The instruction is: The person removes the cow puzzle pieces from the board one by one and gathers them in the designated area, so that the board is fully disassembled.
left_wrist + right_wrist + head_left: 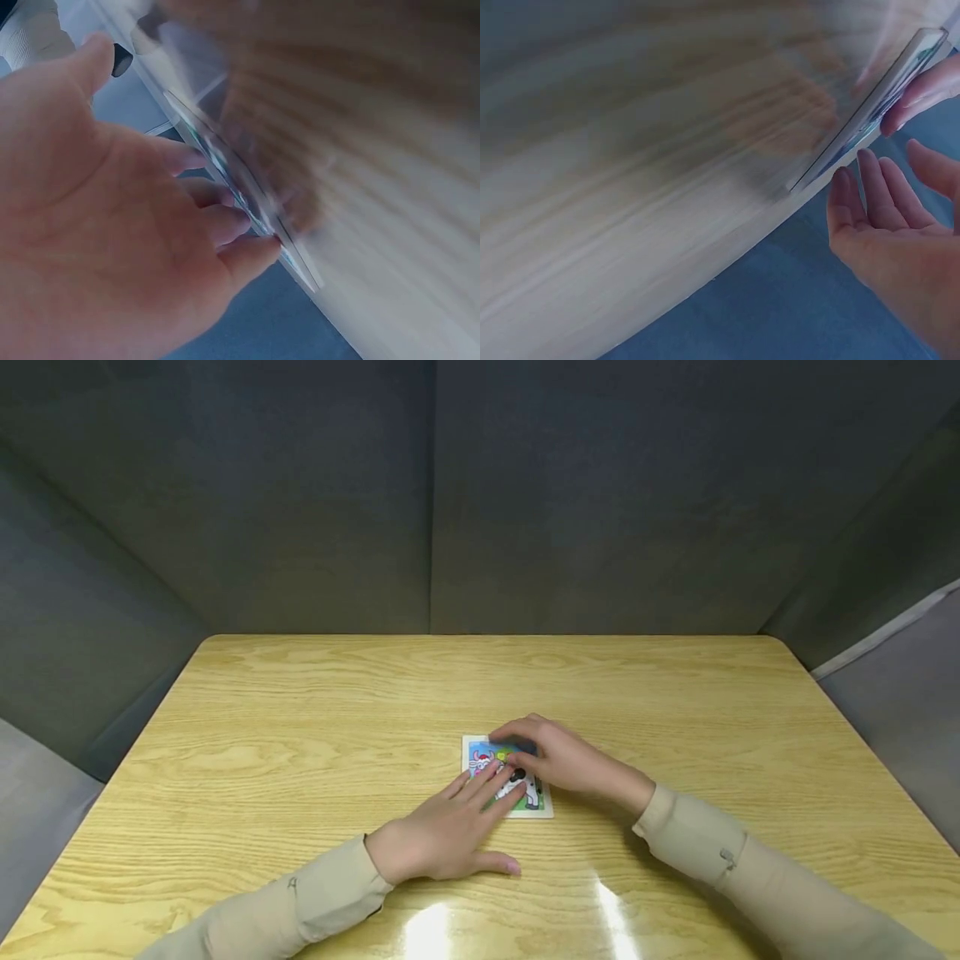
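A small square cartoon cow picture board [483, 762] with a white border lies flat on the wooden table, partly covered by both hands. My left hand [454, 831] reaches over its lower left part. Its fingers are extended with the fingertips resting on the picture, and the thumb stretches out beside the board. From the right, my right hand [561, 762] hovers over the upper right part with loosely bent fingers and nothing between them. In the right wrist view the board [870, 112] appears edge-on, the right fingertips close over its surface.
The wood-grain table [315, 710] extends around the board on all sides. Dark grey partition panels [300, 510] stand behind it and at both sides. Bright light reflections show on the tabletop near its front.
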{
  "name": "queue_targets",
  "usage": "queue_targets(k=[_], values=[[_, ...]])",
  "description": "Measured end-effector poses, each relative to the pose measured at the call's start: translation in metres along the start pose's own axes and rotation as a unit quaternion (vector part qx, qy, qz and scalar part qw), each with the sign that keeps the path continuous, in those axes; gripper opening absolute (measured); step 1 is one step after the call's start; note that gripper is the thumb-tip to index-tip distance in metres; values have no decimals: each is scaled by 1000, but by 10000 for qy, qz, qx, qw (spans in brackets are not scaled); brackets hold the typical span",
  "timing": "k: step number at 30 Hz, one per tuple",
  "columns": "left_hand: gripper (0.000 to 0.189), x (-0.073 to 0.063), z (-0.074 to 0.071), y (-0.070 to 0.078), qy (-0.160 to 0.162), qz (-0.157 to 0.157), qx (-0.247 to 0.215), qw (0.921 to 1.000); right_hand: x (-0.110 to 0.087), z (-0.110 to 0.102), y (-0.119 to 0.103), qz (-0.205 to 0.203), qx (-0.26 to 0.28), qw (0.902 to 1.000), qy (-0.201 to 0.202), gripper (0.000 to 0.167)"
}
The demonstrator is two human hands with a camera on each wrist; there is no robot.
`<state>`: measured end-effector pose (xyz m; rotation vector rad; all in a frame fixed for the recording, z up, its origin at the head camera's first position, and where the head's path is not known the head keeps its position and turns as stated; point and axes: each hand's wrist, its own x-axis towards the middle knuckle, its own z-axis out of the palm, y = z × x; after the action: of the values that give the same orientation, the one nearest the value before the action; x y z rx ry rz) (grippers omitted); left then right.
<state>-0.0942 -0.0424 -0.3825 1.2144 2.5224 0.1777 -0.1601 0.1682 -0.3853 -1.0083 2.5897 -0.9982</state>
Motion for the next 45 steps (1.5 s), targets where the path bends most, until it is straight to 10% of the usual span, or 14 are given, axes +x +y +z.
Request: queue_targets(k=[45], values=[[72, 18, -6, 6, -545, -443, 295, 9971, 49, 6, -6, 725, 474, 9962, -2, 12]])
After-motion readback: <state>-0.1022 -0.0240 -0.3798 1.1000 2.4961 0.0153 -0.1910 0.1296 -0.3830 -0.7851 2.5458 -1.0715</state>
